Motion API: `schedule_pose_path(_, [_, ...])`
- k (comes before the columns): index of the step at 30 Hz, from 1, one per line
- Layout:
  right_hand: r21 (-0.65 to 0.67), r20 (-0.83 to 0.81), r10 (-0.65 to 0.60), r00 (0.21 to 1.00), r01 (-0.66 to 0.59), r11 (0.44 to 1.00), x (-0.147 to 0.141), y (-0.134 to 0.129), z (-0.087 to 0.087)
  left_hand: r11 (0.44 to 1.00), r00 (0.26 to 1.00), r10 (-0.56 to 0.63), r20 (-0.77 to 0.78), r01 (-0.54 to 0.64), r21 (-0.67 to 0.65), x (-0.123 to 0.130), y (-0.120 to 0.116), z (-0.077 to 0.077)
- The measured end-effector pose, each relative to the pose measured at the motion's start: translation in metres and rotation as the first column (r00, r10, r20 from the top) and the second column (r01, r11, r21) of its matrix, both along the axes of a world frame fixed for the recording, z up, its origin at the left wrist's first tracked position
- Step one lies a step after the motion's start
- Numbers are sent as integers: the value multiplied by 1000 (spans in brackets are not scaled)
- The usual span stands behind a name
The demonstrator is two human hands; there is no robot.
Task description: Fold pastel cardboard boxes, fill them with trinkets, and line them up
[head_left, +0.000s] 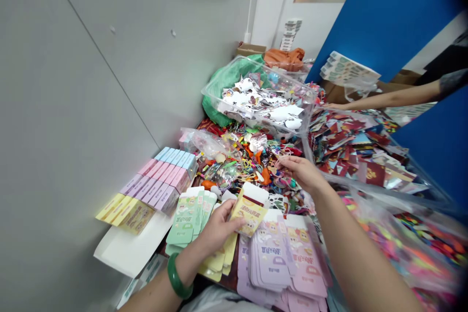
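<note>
Your left hand (219, 228) curves narrowly around the lower edge of a yellow printed card blank (248, 209), which sits tilted just beyond your fingers; you can't quite tell whether it is gripped or only touched. Your right hand (303, 173) is narrowly closed among the small trinkets (248, 165) ahead of it, with thin coloured loops at your fingertips (281, 161), though what it holds is too small to tell. As far as this view shows, much looks unfinished: left of your left hand, closed boxes (157, 180) lie in neat blue, pink, lilac and yellow rows, but many flat blanks remain. Green blanks (188, 217) lie under your left hand, and lilac blanks (268, 258) and pink blanks (305, 258) lie below your right. The yellow blank looks crisp and unfolded, with a cartoon print and a darker band near its top edge. Beyond your hands, a clear plastic tub (234, 70) holds die-cut stickers (259, 100), while a co-worker's arm (391, 100) reaches in from the right.
</note>
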State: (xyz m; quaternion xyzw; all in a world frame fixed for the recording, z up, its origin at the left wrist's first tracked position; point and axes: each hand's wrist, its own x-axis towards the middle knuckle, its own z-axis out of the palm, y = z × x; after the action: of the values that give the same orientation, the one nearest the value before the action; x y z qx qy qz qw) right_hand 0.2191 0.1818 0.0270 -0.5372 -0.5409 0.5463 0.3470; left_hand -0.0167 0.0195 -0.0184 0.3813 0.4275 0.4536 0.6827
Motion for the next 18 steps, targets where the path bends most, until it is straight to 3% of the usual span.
schedule_pose_path(5, [-29, -172, 36, 984, -41, 999, -1, -7, 19, 1000, 1000, 7, 0, -7, -7, 2, -1, 4])
schedule_pose_path(9, [-46, -242, 37, 970, -50, 998, 0, -9, 24, 1000, 1000, 20, -24, -20, -12, 2, -1, 6])
schedule_pose_path(18, [-54, -185, 37, 982, -48, 997, -2, -12, 22, 1000, 1000, 25, -15, -25, -7, 4, -4, 9])
